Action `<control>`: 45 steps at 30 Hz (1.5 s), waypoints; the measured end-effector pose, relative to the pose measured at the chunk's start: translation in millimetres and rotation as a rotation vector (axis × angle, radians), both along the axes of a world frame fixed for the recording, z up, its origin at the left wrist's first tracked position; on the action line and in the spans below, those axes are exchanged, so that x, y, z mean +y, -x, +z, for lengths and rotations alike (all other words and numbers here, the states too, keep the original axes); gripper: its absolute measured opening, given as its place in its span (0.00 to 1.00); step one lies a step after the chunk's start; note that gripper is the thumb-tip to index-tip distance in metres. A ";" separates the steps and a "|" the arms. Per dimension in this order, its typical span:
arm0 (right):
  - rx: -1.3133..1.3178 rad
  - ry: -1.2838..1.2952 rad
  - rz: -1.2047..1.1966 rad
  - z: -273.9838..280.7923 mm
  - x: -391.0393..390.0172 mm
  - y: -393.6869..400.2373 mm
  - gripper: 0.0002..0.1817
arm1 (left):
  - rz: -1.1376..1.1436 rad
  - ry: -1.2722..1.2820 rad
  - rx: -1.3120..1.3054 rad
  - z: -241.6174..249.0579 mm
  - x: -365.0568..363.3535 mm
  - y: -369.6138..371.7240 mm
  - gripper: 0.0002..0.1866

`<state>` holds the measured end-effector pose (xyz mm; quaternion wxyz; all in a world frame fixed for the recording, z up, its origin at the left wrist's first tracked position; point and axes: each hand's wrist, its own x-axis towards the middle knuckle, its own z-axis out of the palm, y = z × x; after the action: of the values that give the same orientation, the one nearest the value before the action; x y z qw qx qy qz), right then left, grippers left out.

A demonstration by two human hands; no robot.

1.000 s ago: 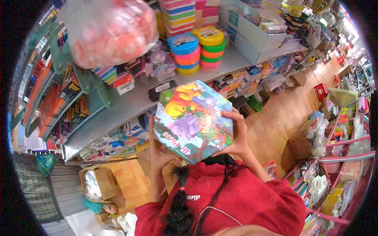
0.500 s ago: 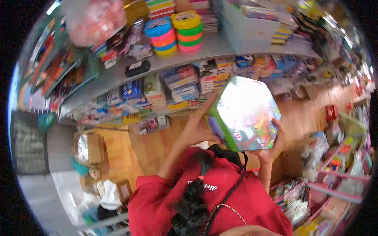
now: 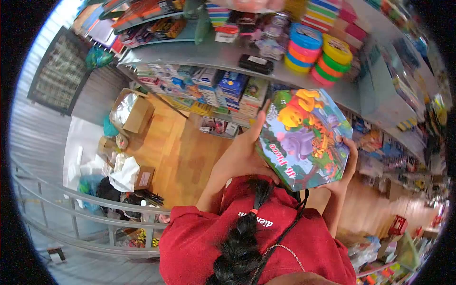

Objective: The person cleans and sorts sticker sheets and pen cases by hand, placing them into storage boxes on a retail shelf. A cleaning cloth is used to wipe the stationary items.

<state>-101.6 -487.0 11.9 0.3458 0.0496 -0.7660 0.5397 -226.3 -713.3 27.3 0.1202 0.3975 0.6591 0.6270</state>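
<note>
A hexagonal box (image 3: pixel 304 137) with cartoon animals on its lid is held up in front of the chest. My left hand (image 3: pixel 244 154) grips its left side, thumb along the lower edge and fingers partly hidden behind it. On the opposite side, my right hand (image 3: pixel 347 164) is wrapped round the edge, with fingertips showing on the lid. Beyond the box, stacked colourful round tubs (image 3: pixel 304 47) and a black case (image 3: pixel 256 64) sit on a grey shelf (image 3: pixel 209 57).
Packed goods (image 3: pixel 209 90) fill the lower shelf. An open cardboard box (image 3: pixel 137 114) stands on the wooden floor at the left, near white bags (image 3: pixel 124 175). A metal railing (image 3: pixel 90 197) crosses the lower left. Plastic-wrapped goods (image 3: pixel 365 249) lie at the lower right.
The view has swung to the left, showing more of the railing and wall. The held box is tilted differently, and the glare has gone from its lid, so the printed picture shows.
</note>
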 end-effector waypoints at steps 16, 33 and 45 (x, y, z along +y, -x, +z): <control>-0.184 -0.290 0.343 26.2 -128.9 297.7 0.44 | 0.885 -0.183 0.174 -34.7 -156.1 249.4 0.48; -0.208 -0.211 0.190 -4.0 -117.4 322.4 0.19 | 0.890 -0.152 0.102 -62.9 -177.3 274.1 0.39; -0.090 -0.026 -0.173 19.2 -52.3 182.4 0.14 | 0.660 -0.291 0.018 -108.2 -53.8 185.5 0.39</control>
<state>-283.9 -539.3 31.1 0.3555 -0.0366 -0.7890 0.4997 -411.8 -767.1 -80.9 -0.1526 0.1818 0.6568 0.7157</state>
